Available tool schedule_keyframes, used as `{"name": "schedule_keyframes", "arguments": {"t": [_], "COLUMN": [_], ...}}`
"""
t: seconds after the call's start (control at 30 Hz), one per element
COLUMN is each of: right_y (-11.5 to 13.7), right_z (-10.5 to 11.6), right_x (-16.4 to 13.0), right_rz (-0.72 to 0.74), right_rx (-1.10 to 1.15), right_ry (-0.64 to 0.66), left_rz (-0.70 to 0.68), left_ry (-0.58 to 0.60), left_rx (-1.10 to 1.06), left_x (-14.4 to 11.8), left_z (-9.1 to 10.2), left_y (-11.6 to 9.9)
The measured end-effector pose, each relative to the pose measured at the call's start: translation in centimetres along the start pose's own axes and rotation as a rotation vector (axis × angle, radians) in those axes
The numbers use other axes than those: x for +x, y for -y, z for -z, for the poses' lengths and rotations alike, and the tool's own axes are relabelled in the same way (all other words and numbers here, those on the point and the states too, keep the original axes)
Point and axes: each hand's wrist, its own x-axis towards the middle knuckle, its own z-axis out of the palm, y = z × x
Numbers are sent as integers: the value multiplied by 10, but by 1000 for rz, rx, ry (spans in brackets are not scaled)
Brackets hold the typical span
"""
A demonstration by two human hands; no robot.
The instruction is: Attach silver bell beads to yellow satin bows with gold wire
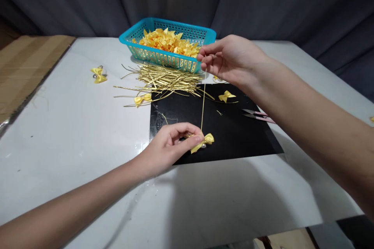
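Note:
My left hand (178, 142) pinches a yellow ribbon bow (209, 139) between thumb and fingers, low over the front of a black mat (233, 136). A silvery bead shows at the bow's underside. From the bow a thin gold tie (203, 105) runs nearly straight up to my right hand (217, 56), whose closed fingertips grip its upper end. That hand is raised in front of the basket's right corner. Part of the bow is hidden behind my left thumb.
A blue basket (131, 44) of yellow bows stands at the back. Before it lies a pile of gold ties (166, 79). Loose bows (143, 99) lie around, one with a bead (99, 74) at left. Pink-handled snips (258, 116) rest at the mat's right; cardboard (32, 66) lies far left.

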Motion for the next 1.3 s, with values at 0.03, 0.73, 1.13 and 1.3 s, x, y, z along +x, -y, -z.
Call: {"name": "schedule_keyframes", "arguments": {"t": [0.03, 0.73, 1.13, 1.3], "right_y": [-1, 5, 4, 24], "right_z": [1, 8, 17, 22], "right_x": [3, -5, -2, -22], "right_rz": [9, 271, 333, 286], "right_rx": [0, -137, -65, 39], "right_ry": [6, -39, -36, -63], "left_rz": [-4, 68, 50, 64], "left_ry": [-4, 93, 114, 48], "left_rx": [2, -197, -245, -24], "left_x": [0, -3, -3, -4], "left_z": [0, 2, 1, 1], "left_y": [0, 1, 2, 4]}}
